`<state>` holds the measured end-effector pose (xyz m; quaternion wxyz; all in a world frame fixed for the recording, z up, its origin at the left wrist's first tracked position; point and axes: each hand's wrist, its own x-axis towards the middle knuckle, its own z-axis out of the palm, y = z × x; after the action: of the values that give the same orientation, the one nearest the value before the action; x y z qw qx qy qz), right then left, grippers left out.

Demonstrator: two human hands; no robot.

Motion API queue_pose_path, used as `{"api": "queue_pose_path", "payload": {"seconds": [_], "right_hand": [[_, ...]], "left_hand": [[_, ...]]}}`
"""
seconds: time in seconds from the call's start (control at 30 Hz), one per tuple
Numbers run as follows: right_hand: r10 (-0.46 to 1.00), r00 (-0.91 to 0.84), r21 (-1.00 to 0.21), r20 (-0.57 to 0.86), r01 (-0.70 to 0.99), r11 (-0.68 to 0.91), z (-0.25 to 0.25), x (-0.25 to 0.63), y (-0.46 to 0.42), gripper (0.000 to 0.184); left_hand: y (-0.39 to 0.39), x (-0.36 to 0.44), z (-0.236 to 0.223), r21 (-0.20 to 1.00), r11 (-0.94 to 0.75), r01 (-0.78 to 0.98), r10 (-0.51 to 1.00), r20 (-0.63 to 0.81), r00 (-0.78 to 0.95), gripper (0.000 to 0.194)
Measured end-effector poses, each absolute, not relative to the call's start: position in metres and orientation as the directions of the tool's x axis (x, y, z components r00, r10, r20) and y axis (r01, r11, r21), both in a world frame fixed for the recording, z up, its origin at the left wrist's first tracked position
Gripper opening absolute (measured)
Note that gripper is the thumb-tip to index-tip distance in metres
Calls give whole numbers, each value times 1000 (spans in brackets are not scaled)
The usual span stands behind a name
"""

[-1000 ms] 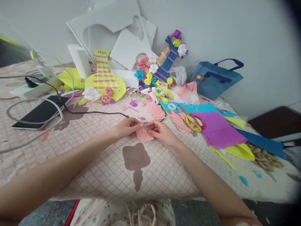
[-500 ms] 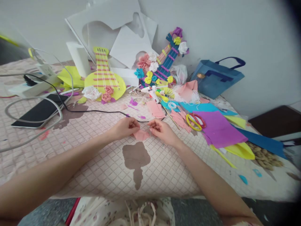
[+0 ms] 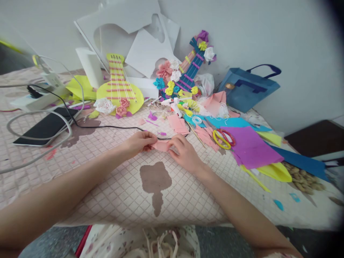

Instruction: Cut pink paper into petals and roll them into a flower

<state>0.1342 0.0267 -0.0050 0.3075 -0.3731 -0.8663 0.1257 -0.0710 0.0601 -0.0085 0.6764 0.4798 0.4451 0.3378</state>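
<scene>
Between my two hands is a small piece of pink crepe paper (image 3: pixel 161 145), held just above the patterned tablecloth. My left hand (image 3: pixel 142 142) pinches its left end, with the fingertips partly hiding it. On the other side, the thumb and fingers of my right hand (image 3: pixel 182 149) are closed on the right end. Just beyond lie a stack of pink paper pieces (image 3: pixel 177 124) and more loose pink pieces (image 3: pixel 206 138). A black cable (image 3: pixel 115 126) runs behind my hands.
Yellow-handled scissors (image 3: pixel 221 139) and purple paper (image 3: pixel 252 147) lie to the right, near peanuts (image 3: pixel 303 179). A yellow paper guitar (image 3: pixel 120 95), a blue flowered guitar (image 3: pixel 192 71) and a blue bag (image 3: pixel 247 89) stand at the back. A black tablet (image 3: pixel 45 125) is at left.
My right hand has come in and taken hold of the pink paper's right end. The paper now stretches flatter between both hands, slightly higher than before.
</scene>
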Motion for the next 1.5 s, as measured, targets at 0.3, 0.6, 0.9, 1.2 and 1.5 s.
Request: {"api": "queue_pose_path", "payload": {"seconds": [0.3,0.6,0.9,1.2,1.5], "right_hand": [[708,-632,-380,315,600,704,-15,137,24,13],[750,-602,-476,274,593,650,-19,138,25,13],[777,-571,-536,266,583,611,-17,138,22,18],[764,-591,-499,261,594,630,-17,138,21,15],[767,-581,-487,271,605,630,-18,136,20,11]], "left_hand": [[57,-83,3,780,-366,507,903,166,397,11],[38,-80,11,532,-660,530,700,179,691,8],[35,-78,5,420,-726,545,659,198,725,10],[37,-79,-6,494,-656,571,721,185,667,12],[31,-83,-6,553,-566,612,811,237,535,4]]}}
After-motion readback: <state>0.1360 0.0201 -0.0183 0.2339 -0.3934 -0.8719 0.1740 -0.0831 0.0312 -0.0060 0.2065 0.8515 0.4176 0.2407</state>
